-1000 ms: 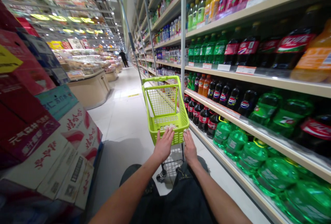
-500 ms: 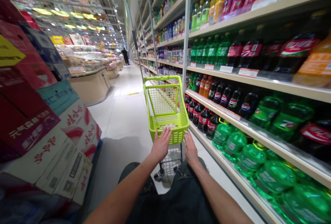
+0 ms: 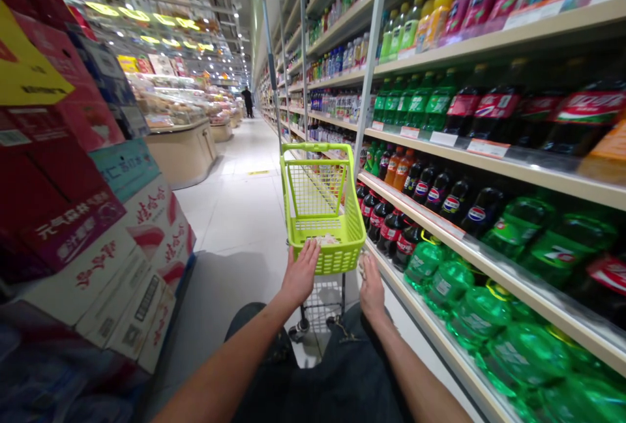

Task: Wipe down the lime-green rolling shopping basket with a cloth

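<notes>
A lime-green shopping cart basket (image 3: 325,260) stands in front of me on a dark frame with wheels. Something small, pale and crumpled (image 3: 328,239) lies on its floor near the close edge. My left hand (image 3: 300,273) is open, its fingers stretched out against the left part of the basket's near wall. My right hand (image 3: 372,285) is just off the basket's near right corner, fingers curled. A small pale thing (image 3: 362,261) shows at its fingertips, too small to make out.
On my right, shelves (image 3: 518,161) hold soda bottles, with big green bottles (image 3: 482,317) on the bottom level. Stacked drink cartons (image 3: 115,273) stand on my left. Along the aisle are a food display counter (image 3: 183,152) and a distant person (image 3: 248,102).
My right hand has moved right, away from the basket's corner, and its fingers have curled in. My left hand stays at the near wall. The view has shifted slightly.
</notes>
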### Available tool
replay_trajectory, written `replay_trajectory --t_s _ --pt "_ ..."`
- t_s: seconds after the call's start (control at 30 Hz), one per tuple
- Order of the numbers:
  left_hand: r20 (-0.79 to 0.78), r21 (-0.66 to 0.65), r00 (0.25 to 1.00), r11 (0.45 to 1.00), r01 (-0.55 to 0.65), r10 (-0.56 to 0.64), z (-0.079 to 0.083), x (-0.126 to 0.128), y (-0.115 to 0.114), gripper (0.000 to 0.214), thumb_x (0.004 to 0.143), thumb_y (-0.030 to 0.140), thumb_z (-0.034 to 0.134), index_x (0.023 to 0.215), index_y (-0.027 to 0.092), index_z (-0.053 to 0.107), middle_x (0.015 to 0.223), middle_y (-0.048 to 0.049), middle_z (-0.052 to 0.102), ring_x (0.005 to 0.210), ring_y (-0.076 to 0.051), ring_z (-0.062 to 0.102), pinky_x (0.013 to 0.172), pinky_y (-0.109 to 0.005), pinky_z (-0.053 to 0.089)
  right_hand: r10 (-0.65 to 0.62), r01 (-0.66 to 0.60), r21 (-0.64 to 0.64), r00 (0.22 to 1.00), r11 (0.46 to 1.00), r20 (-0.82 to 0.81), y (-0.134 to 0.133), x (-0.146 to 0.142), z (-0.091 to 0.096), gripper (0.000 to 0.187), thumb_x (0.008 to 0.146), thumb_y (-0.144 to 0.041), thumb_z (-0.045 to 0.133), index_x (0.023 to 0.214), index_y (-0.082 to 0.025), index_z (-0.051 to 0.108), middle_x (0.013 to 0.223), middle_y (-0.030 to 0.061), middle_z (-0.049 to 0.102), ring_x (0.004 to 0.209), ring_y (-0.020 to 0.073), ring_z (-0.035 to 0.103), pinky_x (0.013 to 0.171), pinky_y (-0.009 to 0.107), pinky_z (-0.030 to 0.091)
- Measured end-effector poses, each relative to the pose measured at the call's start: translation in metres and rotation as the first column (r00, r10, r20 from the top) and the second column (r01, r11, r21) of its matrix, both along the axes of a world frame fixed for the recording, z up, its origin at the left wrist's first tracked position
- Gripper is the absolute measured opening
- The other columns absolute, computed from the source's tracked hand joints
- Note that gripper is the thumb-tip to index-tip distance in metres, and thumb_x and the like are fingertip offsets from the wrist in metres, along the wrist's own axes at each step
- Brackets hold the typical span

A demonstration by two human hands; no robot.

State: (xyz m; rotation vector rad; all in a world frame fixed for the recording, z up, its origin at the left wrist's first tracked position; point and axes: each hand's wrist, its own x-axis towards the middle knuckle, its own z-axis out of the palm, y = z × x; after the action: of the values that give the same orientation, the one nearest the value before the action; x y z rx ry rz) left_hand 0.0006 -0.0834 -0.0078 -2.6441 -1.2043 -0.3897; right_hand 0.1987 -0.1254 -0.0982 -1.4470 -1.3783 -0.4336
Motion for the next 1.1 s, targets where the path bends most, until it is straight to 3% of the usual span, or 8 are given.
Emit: replay_trajectory --t_s 0.1,0.17,0.37,0.6,0.8,1.0,1.1 --pt "0.009 0.033 1.000 0.999 -0.015 0.014 -0.005 -0.001 0.000 0.064 0.071 0.002 0.030 0.134 0.013 0.025 0.142 -0.0086 0.023 0.132 -0.020 0.015 0.104 -0.052 0.015 0.021 -0.027 0.078 0.996 0.997 0.083 0.002 -0.003 0.030 0.058 0.079 -0.001 0.026 0.134 -0.020 0.028 0.140 0.0069 0.030 0.130 0.0196 0.022 0.103 0.049 0.028" --pt "0.017 0.047 1.000 0.999 -0.026 0.025 -0.007 0.000 -0.002 0.063 0.072 0.002 0.030 0.134 0.012 0.025 0.143 -0.0086 0.022 0.132 -0.021 0.014 0.104 -0.053 0.015 0.087 -0.100 0.069 0.981 0.993 0.176 0.006 -0.010 0.040 0.059 0.080 0.000 0.026 0.134 -0.022 0.028 0.139 0.0069 0.032 0.131 0.0198 0.021 0.103 0.050 0.029" --pt "0.004 0.078 1.000 0.997 0.016 -0.016 -0.010 -0.012 -0.004 0.061 0.073 0.005 0.031 0.133 0.013 0.028 0.142 -0.0080 0.025 0.132 -0.020 0.016 0.104 -0.051 0.015 0.258 -0.264 -0.024 0.911 0.964 0.323 -0.006 -0.033 0.006 0.059 0.079 0.003 0.030 0.133 -0.022 0.031 0.127 0.0087 0.049 0.128 0.0181 0.027 0.096 0.045 0.040" --pt "0.058 0.091 0.993 0.990 -0.106 0.101 -0.014 -0.029 0.005 0.065 0.068 0.002 0.033 0.133 0.010 0.029 0.142 -0.0095 0.023 0.132 -0.021 0.017 0.104 -0.052 0.013 0.243 -0.266 0.038 0.922 0.963 0.302 0.012 -0.041 0.047 0.053 0.082 -0.001 0.032 0.130 -0.022 0.036 0.131 0.0077 0.044 0.130 0.0193 0.022 0.102 0.049 0.031" --pt "0.053 0.085 0.997 0.995 -0.059 0.055 -0.015 -0.037 0.008 0.064 0.069 0.000 0.031 0.132 0.012 0.029 0.141 -0.0091 0.026 0.131 -0.020 0.019 0.105 -0.051 0.012 0.349 -0.360 -0.057 0.834 0.931 0.428 0.009 -0.056 0.016 0.046 0.084 -0.003 0.032 0.125 -0.021 0.044 0.121 0.0075 0.055 0.128 0.0169 0.028 0.096 0.043 0.040" --pt "0.151 0.083 0.968 0.973 -0.214 0.200 -0.015 -0.043 0.017 0.066 0.068 0.001 0.032 0.133 0.010 0.026 0.141 -0.0105 0.025 0.132 -0.021 0.018 0.104 -0.050 0.016 0.292 -0.310 -0.022 0.865 0.950 0.409 0.019 -0.070 0.044 0.045 0.084 -0.003 0.030 0.123 -0.017 0.046 0.125 0.0095 0.050 0.130 0.0202 0.024 0.100 0.048 0.034" --pt "0.141 0.052 0.966 0.973 -0.226 0.217 -0.017 -0.048 0.017 0.069 0.065 0.001 0.033 0.133 0.009 0.026 0.142 -0.0104 0.023 0.131 -0.021 0.018 0.104 -0.049 0.018 0.348 -0.374 -0.044 0.807 0.926 0.477 0.020 -0.079 0.031 0.039 0.084 -0.004 0.032 0.116 -0.016 0.053 0.118 0.0099 0.056 0.128 0.0189 0.028 0.097 0.045 0.040"
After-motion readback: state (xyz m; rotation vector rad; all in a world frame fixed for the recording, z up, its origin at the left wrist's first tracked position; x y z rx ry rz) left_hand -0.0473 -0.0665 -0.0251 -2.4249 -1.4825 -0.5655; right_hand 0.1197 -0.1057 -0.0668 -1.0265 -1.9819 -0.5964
